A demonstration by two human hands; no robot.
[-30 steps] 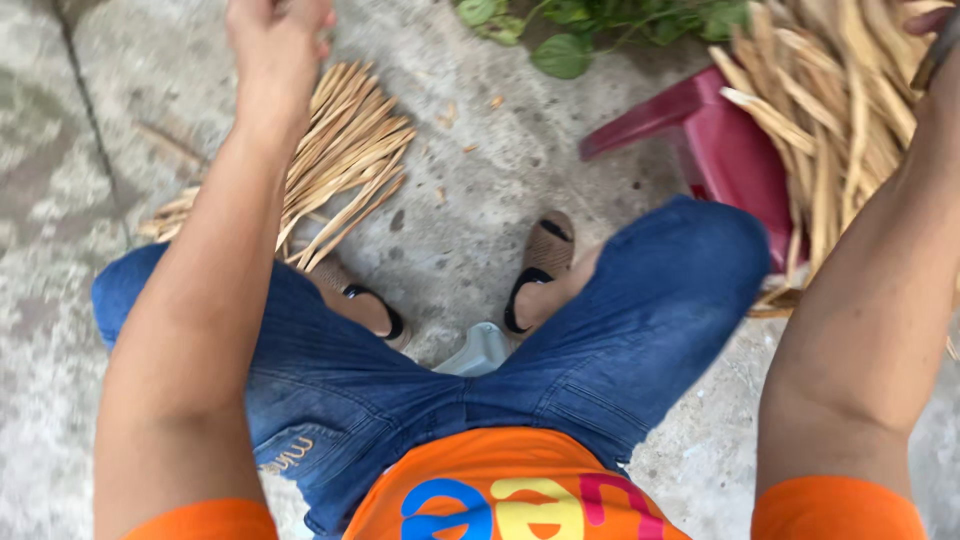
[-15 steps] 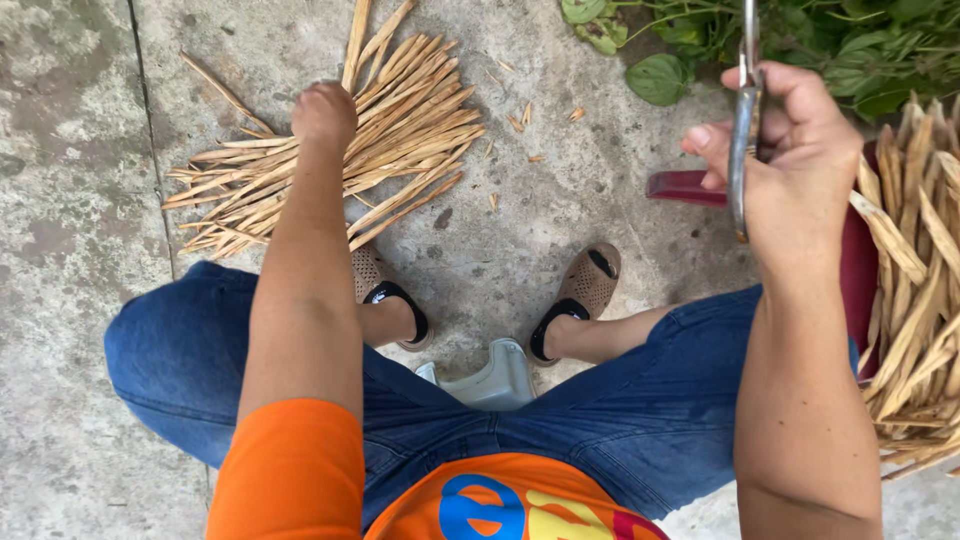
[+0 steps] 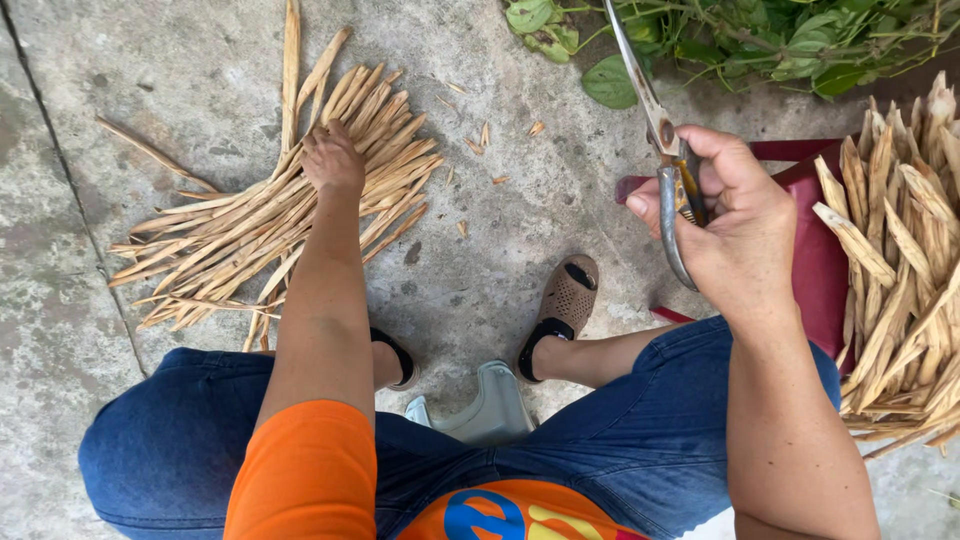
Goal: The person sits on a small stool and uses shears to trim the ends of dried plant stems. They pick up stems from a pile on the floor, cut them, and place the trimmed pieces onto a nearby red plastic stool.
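My left hand [image 3: 332, 160] reaches down onto a loose pile of pale dried plant strips [image 3: 240, 235] spread on the concrete ground, its fingers curled on the strips at the pile's top. My right hand [image 3: 735, 215] is raised at the right and grips a pair of metal shears [image 3: 668, 160] by the handles, blades pointing up and away. I sit low with my knees apart in blue jeans, brown sandals [image 3: 562, 312] on my feet.
A dark red stool or tray [image 3: 815, 265] at the right holds a heap of the same dried strips [image 3: 905, 260]. Green leafy plants [image 3: 740, 40] grow at the top. A grey plastic seat edge [image 3: 490, 410] shows between my legs. Small cut scraps [image 3: 485, 135] dot the concrete.
The view has tilted down and steadied. My left hand has settled onto the strip pile. My right hand with the shears has come lower and nearer the middle.
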